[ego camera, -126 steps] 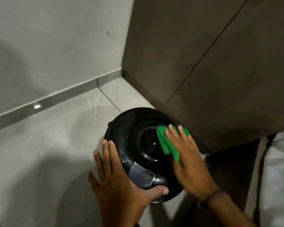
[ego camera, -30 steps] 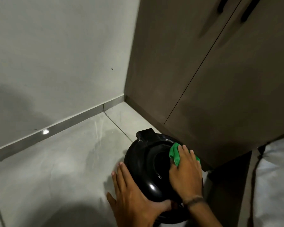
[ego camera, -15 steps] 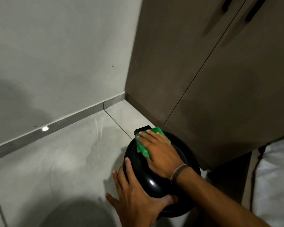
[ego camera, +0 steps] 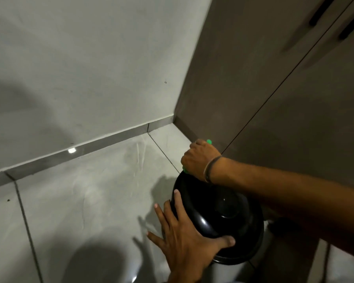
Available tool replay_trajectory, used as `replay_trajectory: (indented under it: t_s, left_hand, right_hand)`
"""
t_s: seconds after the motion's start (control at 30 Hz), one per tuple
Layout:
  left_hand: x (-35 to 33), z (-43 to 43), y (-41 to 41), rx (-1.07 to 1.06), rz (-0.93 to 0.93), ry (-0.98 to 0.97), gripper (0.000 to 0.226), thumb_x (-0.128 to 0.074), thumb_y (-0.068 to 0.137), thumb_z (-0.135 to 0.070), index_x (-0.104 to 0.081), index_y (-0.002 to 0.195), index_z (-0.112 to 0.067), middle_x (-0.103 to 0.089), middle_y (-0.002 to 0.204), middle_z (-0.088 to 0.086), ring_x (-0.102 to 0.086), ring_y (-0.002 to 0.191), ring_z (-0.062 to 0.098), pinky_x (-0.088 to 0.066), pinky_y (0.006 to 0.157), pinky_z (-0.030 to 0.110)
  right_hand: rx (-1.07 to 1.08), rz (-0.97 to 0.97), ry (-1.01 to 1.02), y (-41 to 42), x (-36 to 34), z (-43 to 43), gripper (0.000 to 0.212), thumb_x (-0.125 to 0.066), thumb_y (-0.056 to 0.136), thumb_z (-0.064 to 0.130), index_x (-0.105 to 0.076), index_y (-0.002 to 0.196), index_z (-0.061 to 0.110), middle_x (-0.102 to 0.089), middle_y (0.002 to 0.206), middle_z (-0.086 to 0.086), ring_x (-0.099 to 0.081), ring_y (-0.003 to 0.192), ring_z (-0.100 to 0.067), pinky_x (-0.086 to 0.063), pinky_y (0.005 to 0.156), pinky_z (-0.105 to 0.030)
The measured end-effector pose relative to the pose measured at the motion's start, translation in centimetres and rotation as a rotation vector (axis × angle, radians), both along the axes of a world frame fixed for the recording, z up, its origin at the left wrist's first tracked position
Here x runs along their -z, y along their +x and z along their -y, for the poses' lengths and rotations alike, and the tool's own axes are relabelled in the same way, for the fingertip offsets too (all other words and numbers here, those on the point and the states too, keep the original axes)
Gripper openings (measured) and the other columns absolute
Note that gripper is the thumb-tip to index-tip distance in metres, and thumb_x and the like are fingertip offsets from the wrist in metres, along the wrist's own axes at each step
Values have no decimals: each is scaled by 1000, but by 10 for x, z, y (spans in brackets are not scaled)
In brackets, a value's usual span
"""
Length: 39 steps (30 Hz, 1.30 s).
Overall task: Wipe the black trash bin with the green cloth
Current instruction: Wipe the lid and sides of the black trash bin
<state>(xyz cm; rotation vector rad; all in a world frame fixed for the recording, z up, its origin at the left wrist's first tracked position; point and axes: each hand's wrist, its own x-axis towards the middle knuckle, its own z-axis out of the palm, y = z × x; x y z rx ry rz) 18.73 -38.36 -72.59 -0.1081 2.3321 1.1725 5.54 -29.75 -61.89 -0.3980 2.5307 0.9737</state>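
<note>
The black trash bin stands on the floor at the lower right, seen from above with its round glossy lid. My left hand grips the lid's near-left rim, fingers spread down its side and thumb across the top. My right hand reaches over the bin to its far edge, closed around the green cloth. Only small bits of the cloth show, above the knuckles and below the hand. The bin's far side is hidden behind my right hand and forearm.
A brown cabinet with two dark handles rises just behind and right of the bin. A pale wall with a grey skirting strip meets it in the corner. Grey floor tiles stretch to the left. Something white shows at the bottom right.
My right hand with the cloth has slid from the lid's top-left over to the far back edge of the bin. My left hand keeps its hold on the near rim.
</note>
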Motion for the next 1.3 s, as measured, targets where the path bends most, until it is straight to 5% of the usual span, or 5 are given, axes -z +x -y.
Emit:
replay_trajectory:
  t_s: [0.37, 0.53, 0.83, 1.03, 1.3]
  left_hand:
    - [-1, 2, 2, -30, -20, 5, 176, -74, 18, -89, 34, 152, -54, 5, 175, -7, 26, 162, 29, -2, 122, 81]
    - [1, 7, 0, 24, -2, 20, 186, -73, 7, -96, 31, 155, -50, 7, 174, -12, 27, 162, 29, -4, 120, 82]
    - [-5, 1, 0, -33, -52, -83, 160, -80, 38, -75, 28, 153, -50, 1, 176, -6, 19, 164, 28, -13, 124, 78]
    - [-9, -4, -1, 10, -2, -31, 187, -78, 8, -95, 22, 158, -46, 2, 177, -5, 17, 165, 32, -7, 123, 79]
    - [8, 3, 8, 67, -149, -140, 134, -86, 78, -42, 12, 168, -34, 8, 177, -3, 20, 164, 29, -17, 122, 80]
  right_hand:
    - [355, -349, -841, 131, 48, -52, 65, -51, 81, 3, -65, 140, 27, -66, 146, 4, -57, 140, -16, -39, 123, -34]
    - [677, -530, -954, 80, 63, -101, 59, -60, 91, 3, -56, 148, 18, -58, 154, -8, -46, 150, -30, -34, 125, -46]
    - [272, -357, -1048, 140, 92, -50, 76, -49, 90, 24, -27, 162, 36, -26, 173, 15, -7, 163, -7, 3, 132, -32]
    - [740, -688, -1024, 163, 75, -118, 66, -54, 96, 12, -41, 159, 27, -34, 169, 7, -21, 161, -20, -13, 132, -44]
    - [310, -332, -1197, 169, 88, -19, 64, -49, 93, 35, -41, 157, 32, -36, 169, 13, -16, 162, -13, 0, 131, -37]
